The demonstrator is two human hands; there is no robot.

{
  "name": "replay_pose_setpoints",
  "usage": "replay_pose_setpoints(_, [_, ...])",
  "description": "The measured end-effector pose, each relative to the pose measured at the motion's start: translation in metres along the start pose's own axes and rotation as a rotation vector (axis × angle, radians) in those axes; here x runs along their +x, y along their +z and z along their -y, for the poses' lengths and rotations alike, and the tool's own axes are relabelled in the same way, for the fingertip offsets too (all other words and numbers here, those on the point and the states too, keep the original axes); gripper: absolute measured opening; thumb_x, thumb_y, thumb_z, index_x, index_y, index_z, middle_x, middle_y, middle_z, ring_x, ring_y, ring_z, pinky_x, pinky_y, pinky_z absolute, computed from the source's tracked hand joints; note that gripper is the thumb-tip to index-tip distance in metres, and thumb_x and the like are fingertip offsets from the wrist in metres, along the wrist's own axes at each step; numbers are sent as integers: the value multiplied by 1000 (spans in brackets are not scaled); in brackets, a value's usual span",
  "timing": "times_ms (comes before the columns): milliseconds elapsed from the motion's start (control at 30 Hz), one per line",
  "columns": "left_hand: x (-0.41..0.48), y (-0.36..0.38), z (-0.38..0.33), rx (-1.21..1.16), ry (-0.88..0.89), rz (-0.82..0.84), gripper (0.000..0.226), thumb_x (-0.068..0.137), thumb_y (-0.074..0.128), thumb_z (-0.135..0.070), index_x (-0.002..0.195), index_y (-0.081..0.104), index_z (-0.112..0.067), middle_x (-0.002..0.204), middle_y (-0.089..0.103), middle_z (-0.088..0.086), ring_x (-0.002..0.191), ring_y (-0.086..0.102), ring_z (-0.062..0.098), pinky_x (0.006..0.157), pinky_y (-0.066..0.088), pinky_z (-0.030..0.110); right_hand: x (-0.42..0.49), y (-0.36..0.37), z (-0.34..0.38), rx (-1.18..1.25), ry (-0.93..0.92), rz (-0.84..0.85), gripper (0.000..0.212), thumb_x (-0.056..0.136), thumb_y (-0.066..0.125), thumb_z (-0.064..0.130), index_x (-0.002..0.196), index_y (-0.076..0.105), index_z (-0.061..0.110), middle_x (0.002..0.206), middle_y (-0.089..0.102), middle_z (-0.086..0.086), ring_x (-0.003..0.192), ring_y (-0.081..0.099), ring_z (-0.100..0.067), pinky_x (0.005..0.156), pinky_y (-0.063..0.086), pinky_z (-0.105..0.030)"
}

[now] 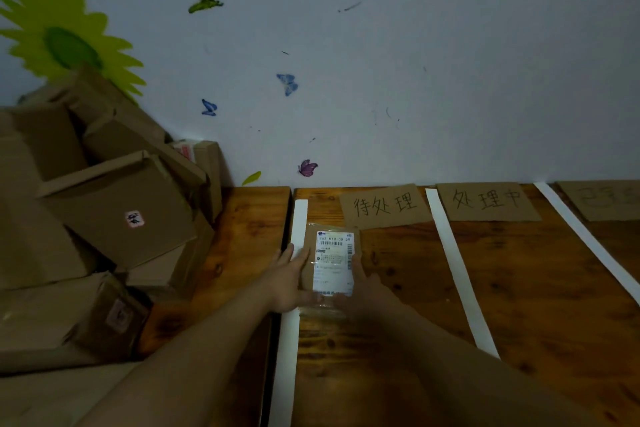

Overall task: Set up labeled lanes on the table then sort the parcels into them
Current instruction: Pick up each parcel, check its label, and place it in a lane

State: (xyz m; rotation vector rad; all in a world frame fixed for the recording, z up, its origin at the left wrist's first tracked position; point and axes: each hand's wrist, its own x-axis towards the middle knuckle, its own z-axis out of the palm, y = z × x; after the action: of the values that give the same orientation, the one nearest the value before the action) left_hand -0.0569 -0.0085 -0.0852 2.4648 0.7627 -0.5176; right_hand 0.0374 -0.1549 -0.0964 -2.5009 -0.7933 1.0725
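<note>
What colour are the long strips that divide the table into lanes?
White. The strips stand out against the brown wooden table, clearest in the head view.

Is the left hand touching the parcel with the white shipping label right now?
Touching. The head view shows the left hand laid against the left edge of the parcel, thumb under its near end; no gap shows between them.

Dim room; pale wall [415, 62] with butterfly stickers [287, 84].
</note>
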Motion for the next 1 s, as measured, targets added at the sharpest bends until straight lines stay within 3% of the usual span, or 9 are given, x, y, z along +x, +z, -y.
replay_pose_setpoints(67, [-13,-18,5,-47,-50,-47,99,78,59,-62,150,-4,-36,159,-12,-2,145,-15,24,117,1,51,-7,-13,10,-119,-21,-56,98,87,57,55,152,-10,27,160,-1,-13,145,9,-39,113,20,-54])
replay_pose_setpoints(133, [-32,-39,19,-41,-70,-123,91,82,56,-61,150,0,-35,159,-10,-2,145,-14,23,118,3,49,-14,-25,27,-207,-114,-136,92,88,54,56,153,-3,27,160,0,-12,145,5,-37,113,19,-55])
replay_pose_setpoints(400, [-135,-106,113,-48,-199,-384,86,84,55,-58,151,8,-30,160,-1,5,146,-6,27,119,8,44,-46,-7,159,-278,-447,-138,77,88,52,56,151,19,24,150,27,-14,136,30,-35,110,32,-46])
replay_pose_setpoints(567, [-184,-146,164,-472,-141,-569,88,72,68,-53,146,32,-19,141,39,-3,133,37,18,110,32,33,-42,14,234,-152,-433,-82,83,79,54,66,147,30,24,148,36,-10,132,40,-32,108,37,-43])
replay_pose_setpoints(633, [-194,-163,180,-538,-136,-577,72,85,67,-31,146,31,-18,134,38,-3,128,40,19,106,37,32,-35,14,261,-16,-418,-96,83,76,59,63,145,35,25,143,44,-8,126,47,-30,105,42,-43])
replay_pose_setpoints(733, [-196,-187,199,-546,-162,-626,76,88,65,-27,150,21,-19,154,24,6,138,30,24,109,29,30,-35,9,297,92,-445,-201,80,80,66,47,147,30,25,137,50,-10,121,52,-31,103,44,-42])
replay_pose_setpoints(800, [-190,-200,204,-641,-155,-633,77,89,63,-30,151,18,-24,156,22,5,140,29,24,108,30,30,-36,3,319,135,-472,-266,86,81,65,44,151,16,30,147,38,-14,127,47,-33,107,40,-42])
replay_pose_setpoints(900, [-179,-209,201,-821,-161,-586,74,92,58,-35,151,14,-29,155,25,3,138,31,25,105,34,34,-35,-1,342,118,-442,-237,96,88,63,40,152,-8,32,159,-7,-15,144,22,-34,114,24,-36])
replay_pose_setpoints(1000, [-166,-210,197,-955,-202,-499,69,94,51,-44,150,13,-33,150,34,5,128,43,32,84,49,37,-23,-3,347,36,-454,-192,91,87,62,47,153,1,31,160,-9,-12,146,16,-31,117,21,-36])
